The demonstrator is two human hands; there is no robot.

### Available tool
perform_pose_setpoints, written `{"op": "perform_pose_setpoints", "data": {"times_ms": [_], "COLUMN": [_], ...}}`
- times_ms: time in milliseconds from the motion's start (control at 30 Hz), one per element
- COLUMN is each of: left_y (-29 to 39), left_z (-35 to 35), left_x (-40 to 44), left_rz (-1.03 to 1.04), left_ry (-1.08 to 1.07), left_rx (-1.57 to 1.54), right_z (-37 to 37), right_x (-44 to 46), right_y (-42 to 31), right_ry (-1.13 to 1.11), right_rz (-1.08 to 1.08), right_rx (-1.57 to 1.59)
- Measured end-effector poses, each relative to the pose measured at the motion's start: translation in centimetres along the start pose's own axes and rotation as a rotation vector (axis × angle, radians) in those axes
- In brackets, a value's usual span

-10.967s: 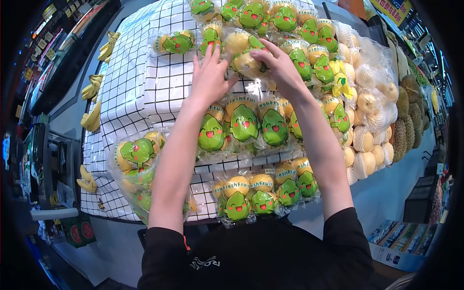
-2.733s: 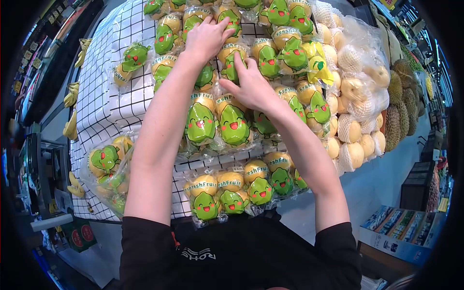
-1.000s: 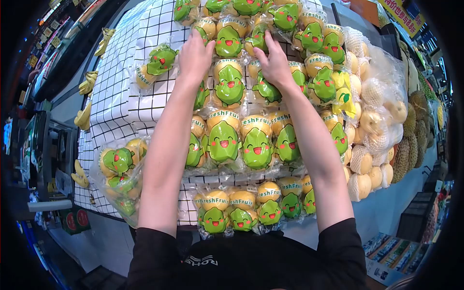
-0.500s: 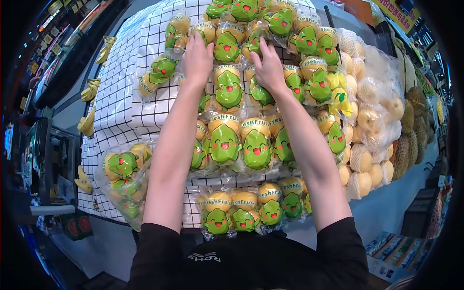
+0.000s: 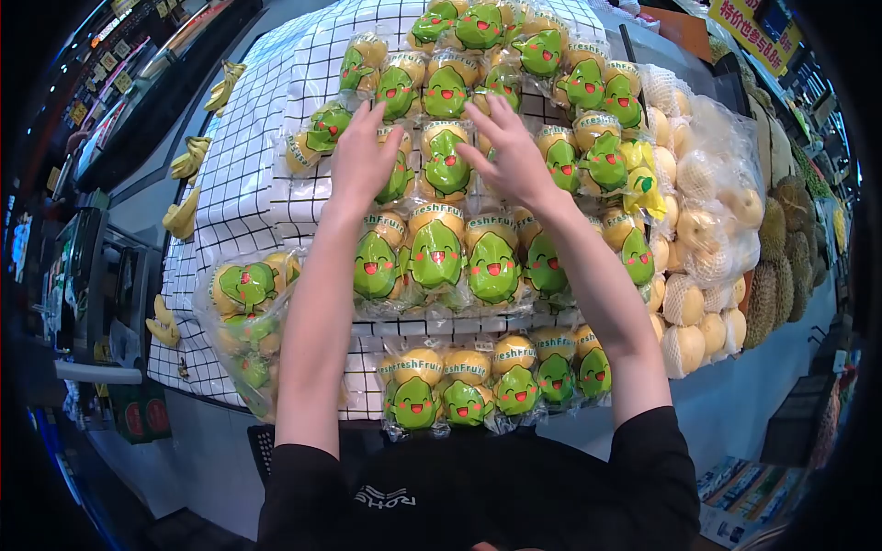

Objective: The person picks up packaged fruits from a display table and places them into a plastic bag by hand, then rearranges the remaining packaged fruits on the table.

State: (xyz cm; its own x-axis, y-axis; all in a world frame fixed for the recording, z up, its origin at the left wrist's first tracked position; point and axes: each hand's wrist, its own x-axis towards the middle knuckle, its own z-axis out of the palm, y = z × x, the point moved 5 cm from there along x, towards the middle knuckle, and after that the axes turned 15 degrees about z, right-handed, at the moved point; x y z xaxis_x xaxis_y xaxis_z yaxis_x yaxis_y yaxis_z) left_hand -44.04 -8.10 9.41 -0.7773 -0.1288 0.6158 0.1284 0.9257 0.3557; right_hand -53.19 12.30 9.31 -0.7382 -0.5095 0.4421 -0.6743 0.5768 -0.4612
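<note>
Rows of clear bags of round yellow fruit, printed with green cartoon figures and "FreshFruit", lie on a checked cloth (image 5: 241,188). My left hand (image 5: 363,163) is open, fingers apart, over the left side of the second row, beside a fruit bag (image 5: 397,176). My right hand (image 5: 507,154) is open with spread fingers and partly hides the bags beneath it. Between both hands sits another fruit bag (image 5: 446,163). Just beyond the fingertips is an upper-row fruit bag (image 5: 447,92). Whether either hand touches a bag, I cannot tell.
A larger bag of fruit packs (image 5: 246,317) slumps at the left front. Pale fruit in foam nets (image 5: 703,230) fills the right side, with durians (image 5: 781,248) beyond. Bananas (image 5: 182,216) line the left edge. Another row of bags (image 5: 464,390) lies near my body.
Both hands have drawn back toward me from the upper row of bags to the row below. The view has shifted slightly. The upper-row bags now show more fully.
</note>
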Motion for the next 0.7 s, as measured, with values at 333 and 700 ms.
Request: {"op": "perform_pose_setpoints", "data": {"times_ms": [333, 700], "left_y": [0.0, -0.3], "left_z": [2.5, 3.5], "left_x": [-4.1, -2.2], "left_rz": [-0.056, -0.071], "left_ry": [-0.089, -0.09], "left_rx": [-0.022, -0.015], "right_z": [1.9, 3.2], "right_x": [-3.1, -2.6], "right_y": [-2.3, -2.2], "right_ry": [-0.167, -0.046], "right_rz": [-0.273, -0.223], "right_rx": [-0.31, -0.351]}}
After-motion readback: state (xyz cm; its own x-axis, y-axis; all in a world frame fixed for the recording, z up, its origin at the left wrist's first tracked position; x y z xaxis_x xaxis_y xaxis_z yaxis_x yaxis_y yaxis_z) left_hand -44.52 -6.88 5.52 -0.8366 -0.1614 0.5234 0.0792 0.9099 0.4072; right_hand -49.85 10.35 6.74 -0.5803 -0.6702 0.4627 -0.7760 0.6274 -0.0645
